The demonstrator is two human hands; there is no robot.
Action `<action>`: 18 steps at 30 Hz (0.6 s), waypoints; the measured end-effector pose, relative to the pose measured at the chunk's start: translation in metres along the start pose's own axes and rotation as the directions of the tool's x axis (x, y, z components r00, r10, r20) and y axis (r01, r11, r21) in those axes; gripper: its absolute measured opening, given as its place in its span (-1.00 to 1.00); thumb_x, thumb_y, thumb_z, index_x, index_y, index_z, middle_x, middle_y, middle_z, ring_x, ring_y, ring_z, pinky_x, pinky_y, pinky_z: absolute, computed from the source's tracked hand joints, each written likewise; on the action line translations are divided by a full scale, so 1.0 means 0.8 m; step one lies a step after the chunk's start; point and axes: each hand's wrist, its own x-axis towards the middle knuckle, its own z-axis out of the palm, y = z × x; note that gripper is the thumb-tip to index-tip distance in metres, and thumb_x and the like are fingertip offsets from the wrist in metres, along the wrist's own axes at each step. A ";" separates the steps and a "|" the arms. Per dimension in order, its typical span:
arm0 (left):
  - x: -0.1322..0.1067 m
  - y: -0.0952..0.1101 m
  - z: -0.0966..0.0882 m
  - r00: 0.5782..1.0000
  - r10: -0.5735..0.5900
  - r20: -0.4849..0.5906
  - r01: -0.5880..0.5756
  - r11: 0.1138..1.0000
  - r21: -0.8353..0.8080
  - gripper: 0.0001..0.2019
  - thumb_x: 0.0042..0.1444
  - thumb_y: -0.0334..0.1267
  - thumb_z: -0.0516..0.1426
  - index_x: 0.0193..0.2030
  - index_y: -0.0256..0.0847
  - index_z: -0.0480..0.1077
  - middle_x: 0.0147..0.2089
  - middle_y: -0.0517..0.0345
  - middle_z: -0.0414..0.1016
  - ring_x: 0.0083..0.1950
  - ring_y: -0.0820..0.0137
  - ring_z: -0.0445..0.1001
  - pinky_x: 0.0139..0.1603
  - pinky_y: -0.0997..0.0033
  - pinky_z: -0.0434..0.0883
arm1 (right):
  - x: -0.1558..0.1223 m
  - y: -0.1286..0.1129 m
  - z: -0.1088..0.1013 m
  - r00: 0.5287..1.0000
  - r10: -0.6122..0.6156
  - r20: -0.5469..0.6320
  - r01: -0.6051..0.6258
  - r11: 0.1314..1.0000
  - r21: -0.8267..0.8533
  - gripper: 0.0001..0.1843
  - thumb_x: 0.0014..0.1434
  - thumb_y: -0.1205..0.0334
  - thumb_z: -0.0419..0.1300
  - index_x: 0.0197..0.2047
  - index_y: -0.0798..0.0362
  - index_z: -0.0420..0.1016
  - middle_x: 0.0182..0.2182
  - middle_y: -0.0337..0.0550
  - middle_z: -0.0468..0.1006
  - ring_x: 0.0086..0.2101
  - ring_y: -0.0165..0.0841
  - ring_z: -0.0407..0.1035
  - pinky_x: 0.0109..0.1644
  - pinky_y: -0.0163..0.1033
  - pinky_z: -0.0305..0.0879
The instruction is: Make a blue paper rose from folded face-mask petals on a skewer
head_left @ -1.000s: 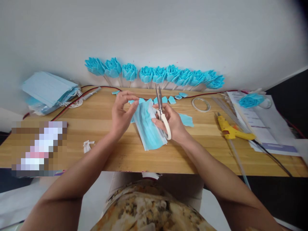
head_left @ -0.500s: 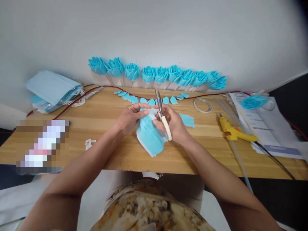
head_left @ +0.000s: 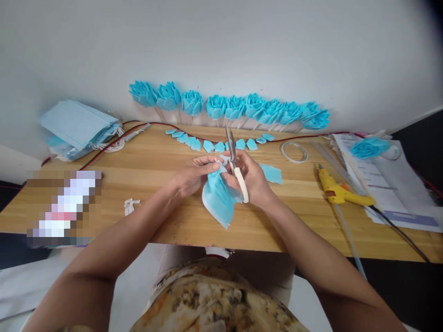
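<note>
Between my hands hangs a blue face mask (head_left: 218, 200) with a white edge, its upper part bunched and its lower end drooping over the table. My left hand (head_left: 194, 174) pinches the mask's top left part between thumb and fingers. In my right hand (head_left: 252, 177) are scissors (head_left: 240, 182) with cream handles, their blades pointing away from me; its thumb and fingers also grip the mask's right side. Just beyond my fingers lies a row of small blue cut pieces (head_left: 208, 146). A blue strip (head_left: 272, 174) rests right of my right hand.
Several blue fabric flowers (head_left: 192, 102) on sticks lean along the wall. Stacked masks (head_left: 81, 123) sit at left, near white scraps (head_left: 130, 206) and a blurred-out item (head_left: 69, 205). At right are a tape roll (head_left: 294, 152), a yellow glue gun (head_left: 334, 189) and papers (head_left: 398, 184).
The mask has become more bunched at the top, and its lower end has swung slightly right. My left hand has shifted a little right. The scissors stay in my right hand.
</note>
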 end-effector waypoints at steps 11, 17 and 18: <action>0.004 0.008 -0.009 0.964 0.176 -0.198 -0.149 0.978 0.145 -0.72 -0.24 -0.15 0.50 -0.45 -0.20 0.57 -0.36 0.21 0.57 -0.31 0.43 0.48 -0.19 0.37 0.41 | 0.003 0.008 0.000 0.999 0.024 -0.026 -0.024 1.000 0.011 -0.43 -0.03 0.07 0.46 0.04 -0.10 0.42 -0.41 -0.36 0.44 -0.47 -0.47 0.26 -0.40 -0.31 0.23; 0.014 0.024 -0.028 0.875 0.422 -0.238 -0.366 0.897 0.247 -0.71 -0.20 -0.10 0.48 -0.45 -0.17 0.54 -0.32 0.27 0.54 -0.23 0.46 0.47 -0.10 0.41 0.38 | 0.005 0.012 0.001 0.999 0.037 -0.013 -0.037 0.999 0.003 -0.46 -0.03 0.08 0.45 0.01 -0.08 0.43 -0.46 -0.39 0.41 -0.50 -0.49 0.22 -0.44 -0.33 0.17; 0.015 0.024 -0.030 0.877 0.425 -0.225 -0.370 0.895 0.247 -0.70 -0.19 -0.06 0.48 -0.44 -0.17 0.55 -0.33 0.27 0.54 -0.24 0.45 0.47 -0.10 0.41 0.38 | 0.005 0.011 0.001 0.999 0.035 -0.017 -0.035 0.999 -0.001 -0.47 -0.03 0.07 0.44 0.00 -0.08 0.44 -0.46 -0.39 0.42 -0.50 -0.49 0.22 -0.45 -0.33 0.16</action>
